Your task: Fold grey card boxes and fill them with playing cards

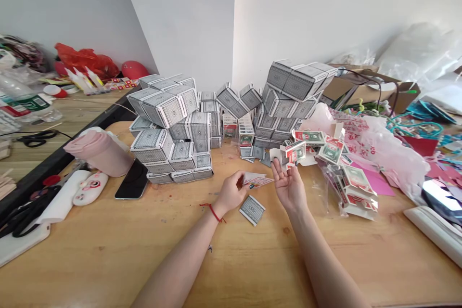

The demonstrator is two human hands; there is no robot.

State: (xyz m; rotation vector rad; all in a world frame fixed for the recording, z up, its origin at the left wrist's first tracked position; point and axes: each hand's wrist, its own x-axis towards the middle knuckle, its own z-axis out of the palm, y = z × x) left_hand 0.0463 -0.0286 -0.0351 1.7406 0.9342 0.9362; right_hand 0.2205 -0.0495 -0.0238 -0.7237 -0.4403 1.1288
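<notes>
Pinching folded cards (pixel 260 180) between thumb and fingers: left hand (pixel 231 193), red string (pixel 215 213) on wrist. Cards are at mid-table, between the two hands. Right hand (pixel 291 190) open, palm up, fingers apart and a bit curled, just beside the cards' free end; can't tell if it touches them or the small box (pixel 296 152) behind. Grey patterned piece (pixel 252 210) lies flat on wooden table (pixel 252 269), nearer the person. Stacked patterned blocks stand left (pixel 169 130) and right (pixel 288 91); opened card boxes (pixel 355 183) lie right of right hand.
</notes>
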